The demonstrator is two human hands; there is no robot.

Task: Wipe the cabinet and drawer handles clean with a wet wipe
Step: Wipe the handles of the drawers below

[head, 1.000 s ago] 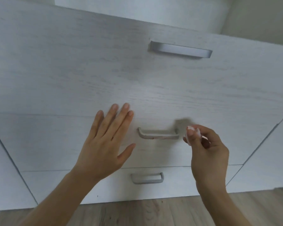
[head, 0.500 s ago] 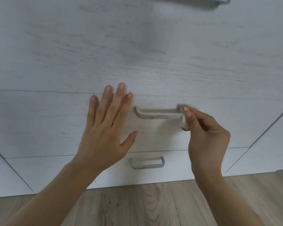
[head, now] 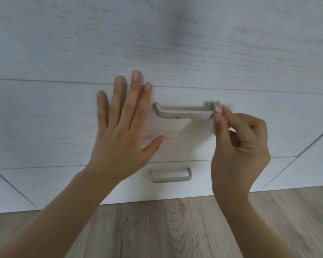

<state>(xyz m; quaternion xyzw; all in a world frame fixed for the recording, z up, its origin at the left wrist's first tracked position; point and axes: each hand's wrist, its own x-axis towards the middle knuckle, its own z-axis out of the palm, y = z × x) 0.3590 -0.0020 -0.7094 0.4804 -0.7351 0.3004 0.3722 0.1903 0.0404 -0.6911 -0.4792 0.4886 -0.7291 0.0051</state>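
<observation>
A grey handle point(head: 183, 114) streaked with orange-brown smears sits on the middle drawer front point(head: 45, 127) of a pale wood-grain cabinet. My left hand point(head: 122, 127) lies flat with straight fingers against that drawer front, just left of the handle. My right hand point(head: 239, 144) pinches a small folded wet wipe point(head: 218, 109) between thumb and fingertips, and the wipe touches the handle's right end. A smaller grey handle point(head: 170, 175) on the bottom drawer looks free of smears.
The top drawer front point(head: 157, 43) fills the upper half of the view. Angled cabinet panels flank the drawers at left point(head: 6, 194) and right point(head: 313, 161). Light wooden floor point(head: 166, 229) runs below.
The view has dropped and moved closer, so the top drawer's handle has left the frame. My right hand brought the wipe up to the smeared handle's right end. My left hand stays flat.
</observation>
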